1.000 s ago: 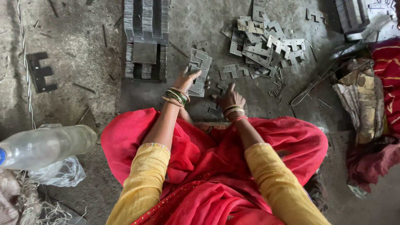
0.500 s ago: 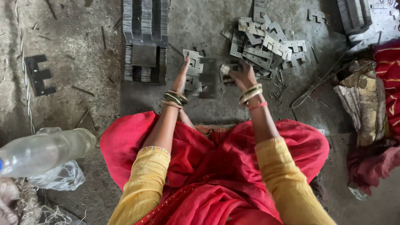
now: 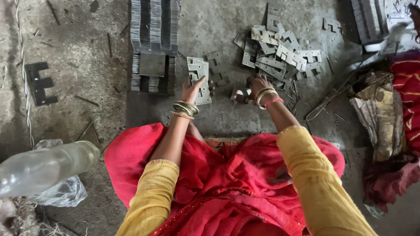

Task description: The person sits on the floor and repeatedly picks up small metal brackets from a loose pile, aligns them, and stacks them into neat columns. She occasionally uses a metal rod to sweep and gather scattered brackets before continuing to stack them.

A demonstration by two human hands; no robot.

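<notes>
1. The left hand (image 3: 193,88), just above the middle of the frame, rests flat with fingers pressed together on a small pile of E-shaped steel plates (image 3: 199,78) lying on the concrete floor (image 3: 87,39).
2. The right hand (image 3: 256,85), a little right of centre, is curled over something small at the near edge of the loose heap of plates (image 3: 282,54); whether it pinches a plate I cannot tell, as the fingers hide it.
3. To do this well, I would say each plate should be squared against the pile under the left hand, edges flush, legs pointing the same way, before the next is laid.
4. The thin edges look sharp, so sliding a plate off the heap by its flat face seems safer than gripping the rim.
5. Upper middle-left stand tall neat stacks of plates (image 3: 154,43); a single dark E-shaped plate (image 3: 39,83) lies at far left.
6. A clear plastic bottle (image 3: 43,168) lies on its side at lower left, no label visible, beside a crumpled clear bag (image 3: 61,194).
7. At the right edge sits a crumpled brownish wrapper (image 3: 376,113) beside red cloth (image 3: 404,91); no signs show.
</notes>
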